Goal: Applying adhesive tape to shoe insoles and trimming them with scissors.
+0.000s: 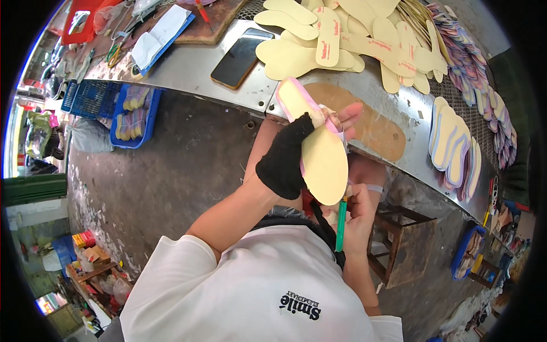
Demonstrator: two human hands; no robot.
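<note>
Insole: flat cream-yellow foam insole with pink edging [322,151], being held in the air between steel bench edge and chest, above the lap.
Long axis: running from upper left, toe end near the bench lip, down to lower right, rounded heel end hanging lowest.
Left hand: hand in a black fingerless glove [293,149], closing around the upper half of the insole, bare fingertips [342,117] wrapping over the pink edge on the far side.
Right hand: bare hand [356,208] with a strip of pale tape on one finger, curling shut around a green pen-like tool with an orange tip [342,219], sitting just below and to the right of the heel end.
Tool direction: standing nearly upright, orange tip pointing up at the heel end, nearly touching; actual contact impossible to tell.
Nearer hand: left already gripping; right just beneath, tool tip closest to the lower rim.
Bench: curved shiny steel worktable [188,71] lying beyond the hands, with a brown sole-shaped patch [373,122] right behind the insole.
On the bench: heap of cream insoles [342,34], black phone lying face up [241,57], fanned stacks of pastel-edged insoles [456,148] to the right.
Below: wooden stool [401,245] at right, blue plastic crates [134,114] on the grey floor at left.
</note>
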